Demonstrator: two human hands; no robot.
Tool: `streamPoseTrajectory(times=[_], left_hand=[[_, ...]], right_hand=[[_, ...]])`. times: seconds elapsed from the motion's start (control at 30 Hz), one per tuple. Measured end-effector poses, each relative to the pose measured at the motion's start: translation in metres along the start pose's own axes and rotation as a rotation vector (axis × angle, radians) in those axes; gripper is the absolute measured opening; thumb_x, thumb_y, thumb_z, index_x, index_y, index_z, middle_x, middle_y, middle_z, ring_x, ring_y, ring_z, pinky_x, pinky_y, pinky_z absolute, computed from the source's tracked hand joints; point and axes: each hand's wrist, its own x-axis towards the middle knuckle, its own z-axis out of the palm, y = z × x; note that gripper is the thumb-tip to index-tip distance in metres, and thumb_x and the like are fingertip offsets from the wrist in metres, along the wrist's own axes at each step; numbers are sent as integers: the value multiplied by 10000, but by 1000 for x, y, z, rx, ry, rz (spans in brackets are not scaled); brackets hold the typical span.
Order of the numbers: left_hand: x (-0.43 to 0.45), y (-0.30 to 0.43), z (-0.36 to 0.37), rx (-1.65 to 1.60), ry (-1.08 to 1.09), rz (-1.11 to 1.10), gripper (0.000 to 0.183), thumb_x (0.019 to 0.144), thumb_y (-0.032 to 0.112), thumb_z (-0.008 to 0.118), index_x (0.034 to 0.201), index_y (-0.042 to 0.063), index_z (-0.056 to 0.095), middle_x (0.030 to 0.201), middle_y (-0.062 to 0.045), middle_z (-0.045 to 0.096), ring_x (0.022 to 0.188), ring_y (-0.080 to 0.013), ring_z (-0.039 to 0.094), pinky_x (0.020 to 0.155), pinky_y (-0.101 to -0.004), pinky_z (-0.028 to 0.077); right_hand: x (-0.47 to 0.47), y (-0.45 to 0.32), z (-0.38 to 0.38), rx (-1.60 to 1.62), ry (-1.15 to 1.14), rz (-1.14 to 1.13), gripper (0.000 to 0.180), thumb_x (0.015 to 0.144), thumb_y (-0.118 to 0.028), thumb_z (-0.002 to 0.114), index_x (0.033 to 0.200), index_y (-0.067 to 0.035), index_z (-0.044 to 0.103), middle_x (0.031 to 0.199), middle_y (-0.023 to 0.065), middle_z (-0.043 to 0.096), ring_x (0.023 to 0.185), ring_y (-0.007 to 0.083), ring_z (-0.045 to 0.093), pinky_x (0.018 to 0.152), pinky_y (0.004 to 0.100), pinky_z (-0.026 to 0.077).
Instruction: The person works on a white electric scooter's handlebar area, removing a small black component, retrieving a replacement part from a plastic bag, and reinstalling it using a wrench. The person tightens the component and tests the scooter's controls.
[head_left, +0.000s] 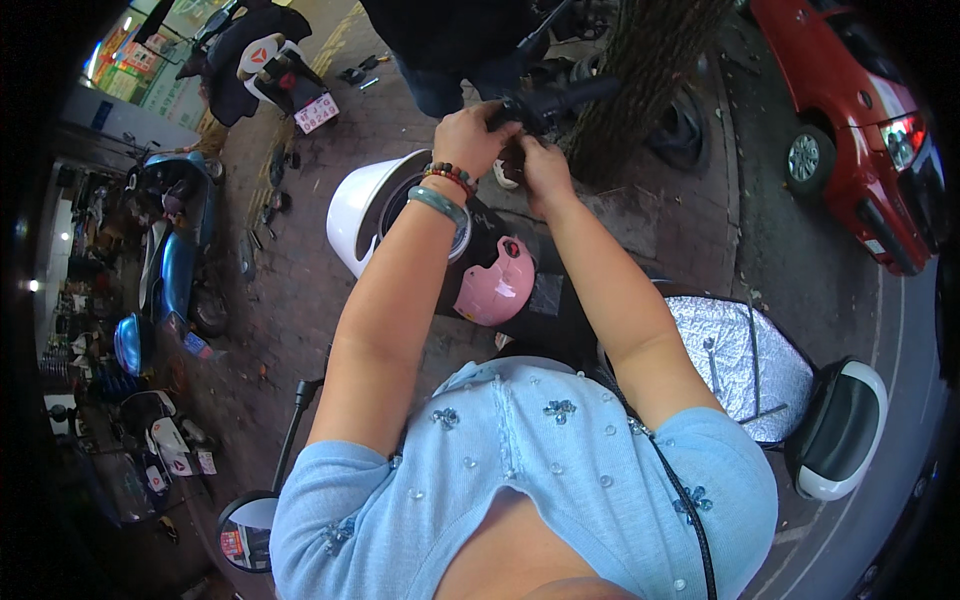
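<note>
Both my arms reach forward to a dark handlebar part with a black grip. My left hand, with a beaded bracelet and a jade-coloured bangle at the wrist, has its fingers closed at the part's near end. My right hand meets it there, thumb and fingertips against the underside. What the fingertips pinch is too small and dark to tell. Below my hands lie a pink helmet and, to its left, a white scooter front or shell with a round opening.
A person in dark clothes stands just ahead, beside a tree trunk. Parked scooters line the left. Tools and parts lie on the brick pavement. A silver-lined cover is at right; a red car stands on the road.
</note>
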Motion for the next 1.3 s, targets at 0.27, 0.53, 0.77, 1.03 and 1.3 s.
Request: streamPoseTrajectory(times=[0.27,0.53,0.77,1.03,1.3], left_hand=[[3,0,4,-30,41,43,418,783,386,659,1087,101,665,913,-158,676,884,-327,643,780,-377,505],[6,-7,15,-43,67,21,444,773,376,698,1105,85,655,994,-154,671,944,-318,638,804,-368,498],[8,-24,20,-225,-39,11,447,798,274,731,1093,-44,625,1038,-147,674,965,-189,631,849,-298,462],[21,-48,28,-150,35,86,513,777,423,693,1079,11,652,1002,-161,677,967,-270,650,829,-346,487],[8,-21,26,-80,63,-11,510,779,304,745,1136,-34,609,1046,-142,670,955,-168,631,846,-285,475]], right_hand=[[33,17,-20,461,-276,222,232,913,-246,474,896,-55,604,750,46,578,653,136,503,560,265,386],[-22,7,-76,-654,93,-168,388,863,-326,539,1025,14,633,904,161,669,827,299,634,748,381,470],[-188,-7,-368,-1586,784,-332,447,766,-239,697,1121,-4,561,1089,222,574,1032,376,536,901,437,424],[-323,-13,-534,-1761,1114,397,434,787,-330,680,1128,-88,565,1145,166,555,1094,365,509,858,554,402],[-316,-57,-541,-1973,607,331,410,892,-351,553,1064,19,503,757,164,613,673,322,604,637,415,481]])
